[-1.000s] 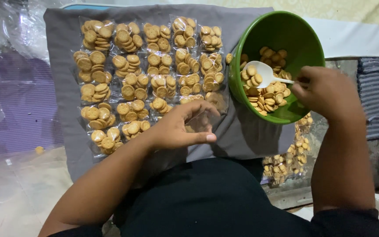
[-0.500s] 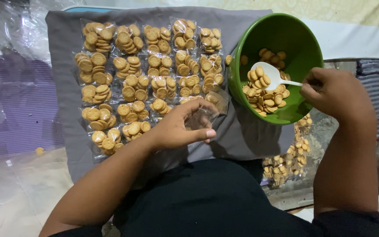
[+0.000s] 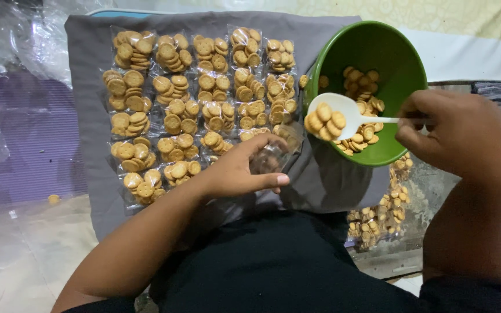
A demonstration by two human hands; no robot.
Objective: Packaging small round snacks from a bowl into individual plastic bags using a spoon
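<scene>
My right hand [image 3: 459, 136] is closed around the thin handle of a white spoon [image 3: 343, 113], pinched between thumb and fingers. The spoon's bowl is heaped with small round crackers [image 3: 323, 122] and sits level at the near-left rim of the green bowl [image 3: 398, 64], partly past the rim. The bowl is tilted toward me and has more loose crackers in its bottom. My left hand [image 3: 242, 168] is curled around the mouth of an empty clear bag [image 3: 273, 152], thumb across the front, fingers arched over the top; the opening faces the bowl. Bag is just below and left of the spoon, near but not touching. Both lie over a grey cloth [image 3: 88, 87] spread in front of me. On the cloth, left of the bowl, filled packs [image 3: 198, 98] of the same crackers are laid flat in rough columns, edges touching or overlapping. One loose cracker [image 3: 302, 81] sits against the outside of the bowl's left rim. Below right of the bowl, a clear sack [image 3: 381, 211] holds more crackers, partly hidden by my right forearm. Crumpled clear plastic [image 3: 7, 133] covers the floor to the left, with one stray cracker [image 3: 54, 199] on it. My black shirt fills the bottom of the view.
</scene>
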